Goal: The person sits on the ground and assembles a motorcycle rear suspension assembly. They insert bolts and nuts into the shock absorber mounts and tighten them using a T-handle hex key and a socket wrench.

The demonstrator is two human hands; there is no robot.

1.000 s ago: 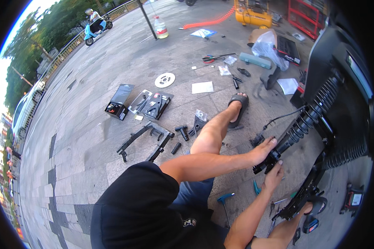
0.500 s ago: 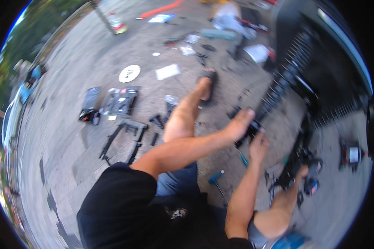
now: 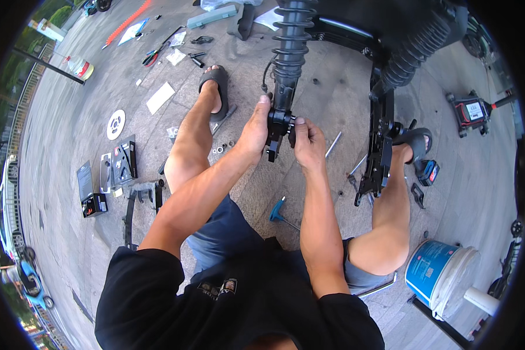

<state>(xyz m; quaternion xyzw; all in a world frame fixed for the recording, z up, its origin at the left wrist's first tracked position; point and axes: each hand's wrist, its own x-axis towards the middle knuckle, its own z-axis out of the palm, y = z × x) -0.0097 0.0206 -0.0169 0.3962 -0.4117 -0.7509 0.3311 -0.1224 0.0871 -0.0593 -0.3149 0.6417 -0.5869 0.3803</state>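
A black shock-absorber leg with a ribbed sleeve comes down in front of me. At its lower end sits a black metal bracket. My left hand is closed around the bracket's left side, thumb pointing up along the leg. My right hand is at the bracket's right side, thumb and fingers pinched on a small dark part there; silvery bolt ends show beside the thumb. To the right stands a second ribbed leg and a black jointed arm.
Between my legs lies a blue-handled hex key. Several small rings lie near my left leg. Further left are a dark frame piece, boxes and a white disc. A floor jack and bucket stand right.
The view has swung right and sharpened, bringing the leg and bracket to the middle. Both hands stay at the bracket; my right hand is now higher beside it.
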